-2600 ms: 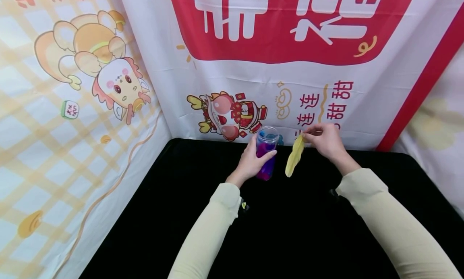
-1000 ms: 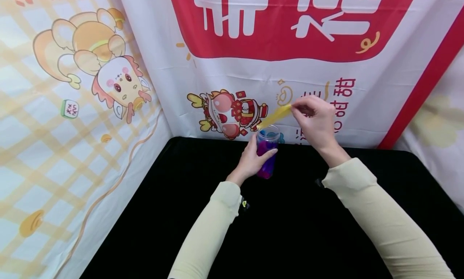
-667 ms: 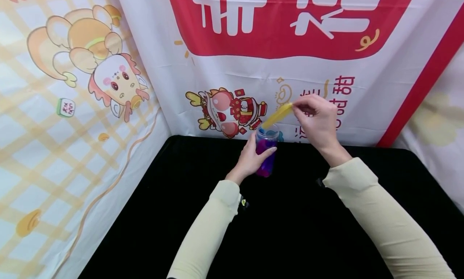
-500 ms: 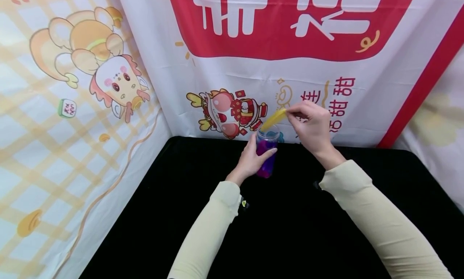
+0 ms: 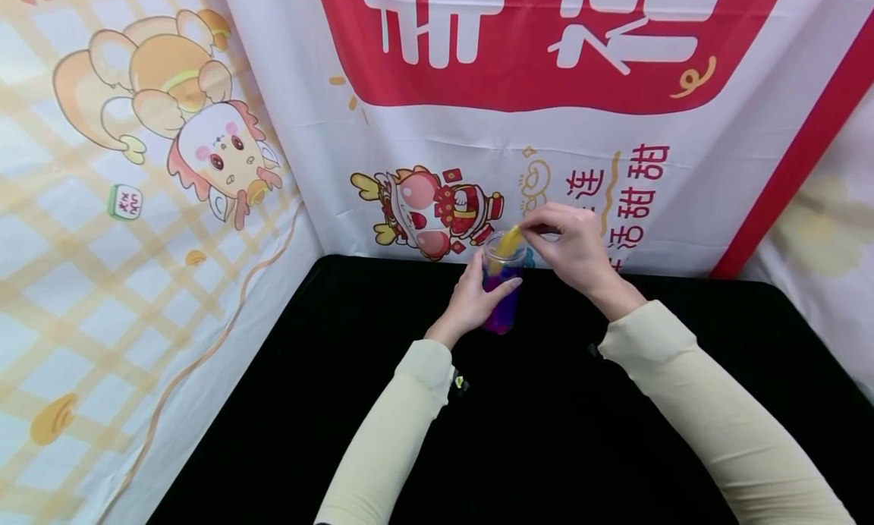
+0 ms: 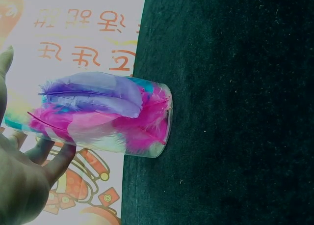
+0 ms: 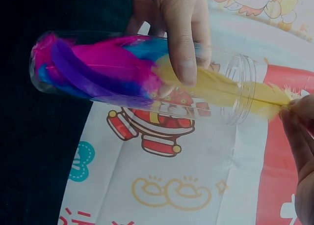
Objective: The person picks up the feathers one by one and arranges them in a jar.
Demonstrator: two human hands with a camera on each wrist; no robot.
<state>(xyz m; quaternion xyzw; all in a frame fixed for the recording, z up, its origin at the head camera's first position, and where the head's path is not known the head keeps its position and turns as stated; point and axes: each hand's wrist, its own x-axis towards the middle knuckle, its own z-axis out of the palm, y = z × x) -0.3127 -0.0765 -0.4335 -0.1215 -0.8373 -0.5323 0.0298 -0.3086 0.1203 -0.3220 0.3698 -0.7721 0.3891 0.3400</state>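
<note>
A clear open-topped jar (image 5: 504, 282) holds purple, pink and blue feathers (image 7: 103, 70). My left hand (image 5: 473, 296) grips it around the side, thumb across the front. With thumb and fingertips my right hand (image 5: 570, 244) pinches the end of a yellow feather (image 7: 216, 87) just outside the jar's mouth. Most of that feather lies inside the jar, its far part reaching the coloured feathers, as the right wrist view shows. In the left wrist view, a lilac feather (image 6: 93, 92) and pink feathers (image 6: 142, 122) press against the jar wall.
A black-covered table (image 5: 532, 434) spreads beneath both arms. Behind its back edge hangs a white and red printed cloth (image 5: 410, 130). Another printed cloth (image 5: 136, 282) closes off the left side.
The yellow feather, first hanging beside the jar, was raised over the mouth and then slid down into it by my right hand. My left hand keeps holding the jar in place.
</note>
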